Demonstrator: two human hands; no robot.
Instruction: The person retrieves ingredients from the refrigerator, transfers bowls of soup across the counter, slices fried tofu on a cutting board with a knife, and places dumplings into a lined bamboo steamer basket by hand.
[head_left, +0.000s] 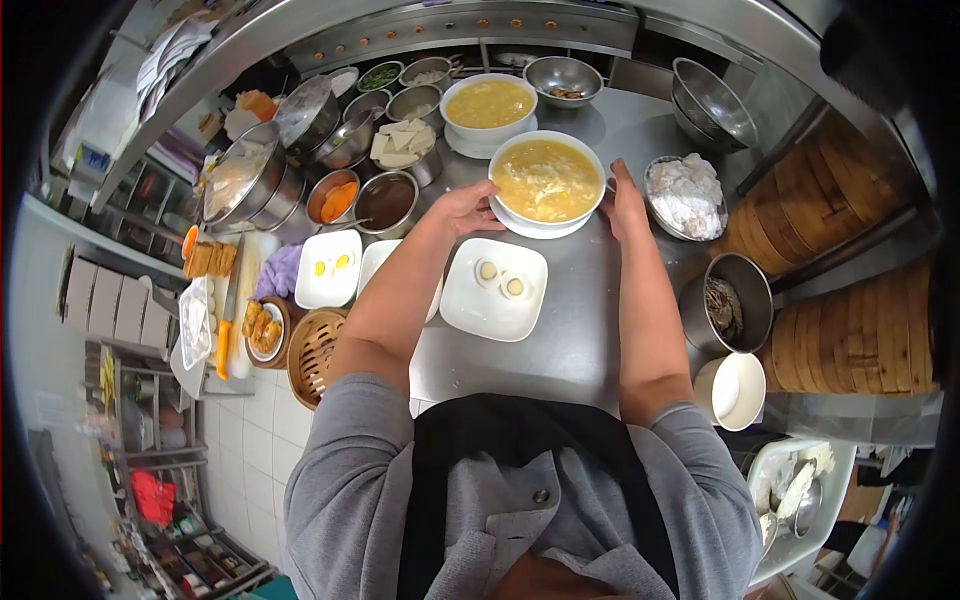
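A white bowl of yellow egg-drop soup (548, 180) stands on a white saucer (541, 230) at the middle of the steel worktop. My left hand (468, 210) grips its left side, fingers partly hidden at the bowl and saucer edge. On the opposite side my right hand (625, 205) presses against the bowl, its fingers running up along the wall. Just behind is a second soup bowl (488, 104), also on a saucer. In front lies a square white dish (495, 320) with two small round pale pieces in it.
Steel pots, a tub of tofu slabs (403, 143) and a sauce pot (387, 203) crowd the left. A knife with an orange handle (223, 350) lies on a board. Bamboo steamers (850, 330), a floury bowl (686, 197) and a steel pot (735, 300) line the right.
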